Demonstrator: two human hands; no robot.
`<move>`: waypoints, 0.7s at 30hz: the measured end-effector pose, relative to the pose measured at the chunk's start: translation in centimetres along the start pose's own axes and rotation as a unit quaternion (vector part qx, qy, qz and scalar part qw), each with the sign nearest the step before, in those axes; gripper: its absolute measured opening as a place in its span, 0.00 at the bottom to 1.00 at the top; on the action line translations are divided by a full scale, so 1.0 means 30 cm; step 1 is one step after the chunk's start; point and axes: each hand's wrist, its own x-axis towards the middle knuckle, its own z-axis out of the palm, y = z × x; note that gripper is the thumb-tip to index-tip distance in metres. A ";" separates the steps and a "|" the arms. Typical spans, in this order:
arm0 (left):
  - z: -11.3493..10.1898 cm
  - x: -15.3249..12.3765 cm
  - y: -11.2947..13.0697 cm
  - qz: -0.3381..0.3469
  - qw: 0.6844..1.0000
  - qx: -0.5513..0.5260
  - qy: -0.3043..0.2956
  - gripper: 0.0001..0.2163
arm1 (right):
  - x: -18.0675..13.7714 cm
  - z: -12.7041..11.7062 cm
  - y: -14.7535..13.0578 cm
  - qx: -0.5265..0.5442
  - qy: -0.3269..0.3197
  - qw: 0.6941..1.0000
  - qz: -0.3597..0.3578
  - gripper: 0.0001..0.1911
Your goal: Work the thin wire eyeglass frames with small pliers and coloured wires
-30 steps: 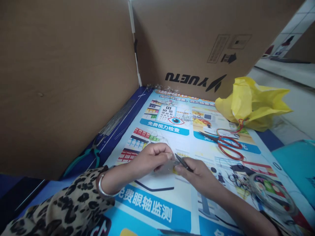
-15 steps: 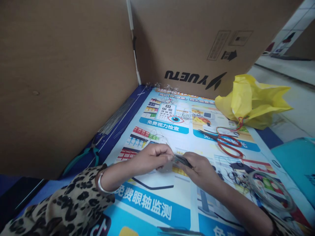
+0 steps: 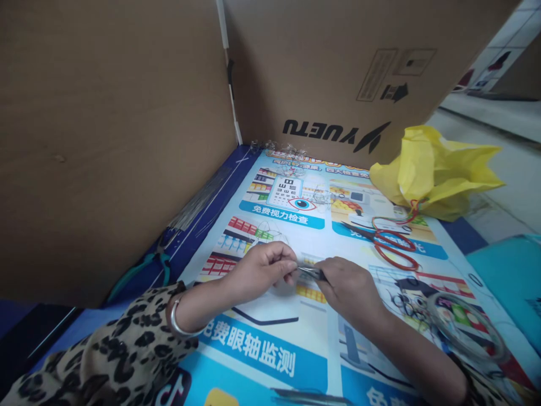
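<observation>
Though blurry, left fingers (image 3: 288,265) together, perhaps on something thin; right fingers (image 3: 331,270) tight round a slim tool (image 3: 311,273).

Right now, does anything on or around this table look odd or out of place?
Mildly, yes: the printed lettering on the cardboard panel at the back is upside down. At the right, the yellow bag-like thing looks crumpled. I can make out no spill.

a makeshift craft workspace, shown by scissors (image 3: 376,237), pliers (image 3: 157,258), thin wires (image 3: 198,206) and cardboard screens (image 3: 127,141).
</observation>
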 end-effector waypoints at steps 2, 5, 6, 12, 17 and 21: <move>0.008 -0.007 0.001 0.010 0.999 0.036 0.023 0.05 | 0.002 -0.004 -0.005 -0.035 0.033 0.999 -0.018 0.08; 0.022 -0.019 -0.003 0.031 0.995 0.072 0.065 0.05 | 0.004 -0.006 -0.016 -0.072 0.067 0.995 -0.032 0.07; 0.027 -0.021 -0.006 0.037 0.994 0.073 0.077 0.05 | 0.004 -0.004 -0.020 -0.077 0.075 0.994 -0.032 0.07; 0.055 -0.016 -0.024 0.024 0.992 -0.032 0.121 0.07 | 0.000 0.025 -0.053 -0.047 0.089 0.995 0.011 0.07; 0.069 -0.003 -0.030 -0.001 0.978 -0.176 0.107 0.07 | -0.003 0.058 -0.076 0.011 0.057 0.996 0.072 0.09; 0.068 -0.003 -0.030 -0.020 0.970 -0.225 0.083 0.08 | -0.001 0.062 -0.080 0.107 -0.004 0.984 0.143 0.15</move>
